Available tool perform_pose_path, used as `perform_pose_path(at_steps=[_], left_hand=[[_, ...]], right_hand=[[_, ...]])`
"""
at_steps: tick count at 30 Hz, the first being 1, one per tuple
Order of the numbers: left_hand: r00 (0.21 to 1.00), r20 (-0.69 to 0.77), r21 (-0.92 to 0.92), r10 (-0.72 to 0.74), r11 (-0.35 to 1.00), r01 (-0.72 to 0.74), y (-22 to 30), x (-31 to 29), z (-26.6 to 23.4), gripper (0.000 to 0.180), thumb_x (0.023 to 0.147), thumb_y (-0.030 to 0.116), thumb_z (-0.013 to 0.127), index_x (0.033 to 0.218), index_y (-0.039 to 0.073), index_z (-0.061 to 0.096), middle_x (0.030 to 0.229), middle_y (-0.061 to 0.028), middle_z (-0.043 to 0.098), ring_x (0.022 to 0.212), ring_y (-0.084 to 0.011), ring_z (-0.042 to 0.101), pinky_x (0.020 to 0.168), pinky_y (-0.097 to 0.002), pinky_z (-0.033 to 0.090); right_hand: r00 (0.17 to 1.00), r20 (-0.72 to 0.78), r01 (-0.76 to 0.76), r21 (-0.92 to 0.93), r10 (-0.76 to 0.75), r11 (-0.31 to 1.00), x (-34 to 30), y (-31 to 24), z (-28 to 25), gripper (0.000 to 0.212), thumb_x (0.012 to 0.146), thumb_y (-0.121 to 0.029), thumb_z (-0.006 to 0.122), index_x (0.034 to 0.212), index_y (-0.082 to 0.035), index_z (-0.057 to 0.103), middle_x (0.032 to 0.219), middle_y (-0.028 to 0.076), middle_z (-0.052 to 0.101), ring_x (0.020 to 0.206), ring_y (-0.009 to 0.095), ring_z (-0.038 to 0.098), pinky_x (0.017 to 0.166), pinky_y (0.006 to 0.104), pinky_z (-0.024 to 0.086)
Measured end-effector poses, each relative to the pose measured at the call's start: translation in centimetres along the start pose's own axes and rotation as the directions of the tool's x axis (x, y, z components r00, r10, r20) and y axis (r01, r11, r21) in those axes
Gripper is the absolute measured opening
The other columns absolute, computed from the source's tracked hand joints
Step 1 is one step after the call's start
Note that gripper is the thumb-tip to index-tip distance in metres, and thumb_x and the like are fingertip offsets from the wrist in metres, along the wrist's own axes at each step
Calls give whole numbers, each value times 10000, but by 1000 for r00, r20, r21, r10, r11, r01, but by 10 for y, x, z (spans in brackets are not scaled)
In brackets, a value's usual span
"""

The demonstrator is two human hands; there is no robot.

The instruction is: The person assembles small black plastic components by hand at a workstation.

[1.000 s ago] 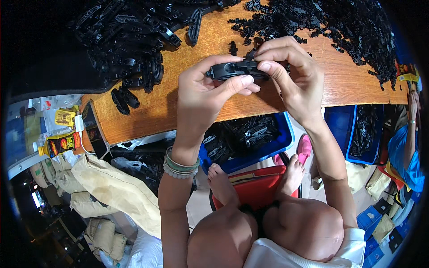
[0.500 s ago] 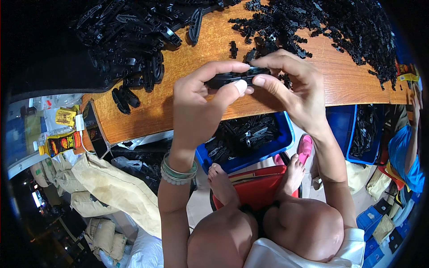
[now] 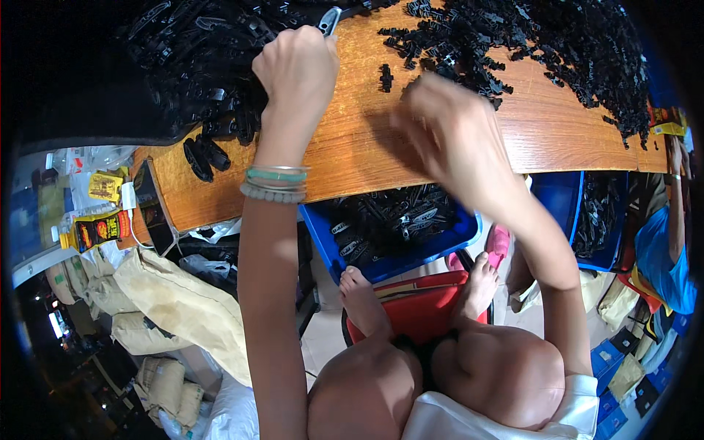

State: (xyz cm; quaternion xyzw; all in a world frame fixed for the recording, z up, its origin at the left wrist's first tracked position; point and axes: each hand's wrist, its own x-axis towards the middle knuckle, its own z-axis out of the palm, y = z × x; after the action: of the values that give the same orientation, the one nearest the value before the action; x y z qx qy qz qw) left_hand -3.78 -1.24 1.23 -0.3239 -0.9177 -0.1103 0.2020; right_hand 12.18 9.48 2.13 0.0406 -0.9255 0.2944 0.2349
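Note:
My left hand (image 3: pixel 299 70) is at the edge of the pile of long black plastic parts (image 3: pixel 198 66) on the far left of the table. Its fingers are curled round a long black plastic part (image 3: pixel 331 20), whose shiny tip juts out beyond the hand. Motion blurs my right hand (image 3: pixel 455 136) above the table's front half, so its fingers cannot be read. Nearest to it are the small black clips (image 3: pixel 477 59) heaped at the far right, with a single clip (image 3: pixel 386 78) lying apart.
A blue bin (image 3: pixel 400 270) of black parts stands below the table's front edge, above my feet. Another blue bin (image 3: pixel 583 253) is to the right. A phone-like dark slab (image 3: pixel 152 209) leans at the table's left end. At the far right is another person's blue sleeve (image 3: pixel 664 257).
Both hands held a black part together over the table; now they are apart, and that part is out of sight. My left hand went far left to the pile; my right drew slightly nearer.

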Motion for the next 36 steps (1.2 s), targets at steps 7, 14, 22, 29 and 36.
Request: perform_pose_path(at_steps=[7,14,22,29,36], left_hand=[[999,34,-66,-28,997,30,-3,-24,7,291,767,269,649,892,12,594,794,-147,641,757,-334,626,685,-403,490],[966,134,-764,-219,598,241,-3,-61,-7,234,795,84,652,953,-15,510,735,-91,593,624,-125,584,546,-252,461],[950,304,-949,-70,66,308,13,-76,-30,209,804,-25,606,983,-46,501,862,-93,587,695,-106,588,611,-208,512],[930,363,-923,-58,-158,351,38,-94,-35,279,770,-54,628,1009,-43,484,886,-114,587,810,-128,595,731,-239,516],[876,465,-808,129,-341,480,40,-88,-47,501,751,-61,651,1191,-76,412,960,-156,594,907,-181,598,781,-271,526]], right_hand=[[996,67,-22,-439,57,898,55,36,45,114,722,-92,623,774,9,621,806,177,617,784,320,626,661,383,513],[936,-69,-241,592,345,769,18,36,16,149,846,-3,554,969,45,622,814,78,597,674,112,595,590,234,486],[929,-107,-115,826,354,552,-10,21,0,133,868,38,517,957,84,603,888,107,577,705,131,613,634,226,525],[868,-142,-126,864,476,487,-14,0,4,121,852,25,567,952,89,589,844,109,608,666,108,601,611,211,505],[906,-71,-168,845,418,508,-20,-10,1,101,832,22,592,931,35,610,861,35,574,766,71,539,679,194,449]])
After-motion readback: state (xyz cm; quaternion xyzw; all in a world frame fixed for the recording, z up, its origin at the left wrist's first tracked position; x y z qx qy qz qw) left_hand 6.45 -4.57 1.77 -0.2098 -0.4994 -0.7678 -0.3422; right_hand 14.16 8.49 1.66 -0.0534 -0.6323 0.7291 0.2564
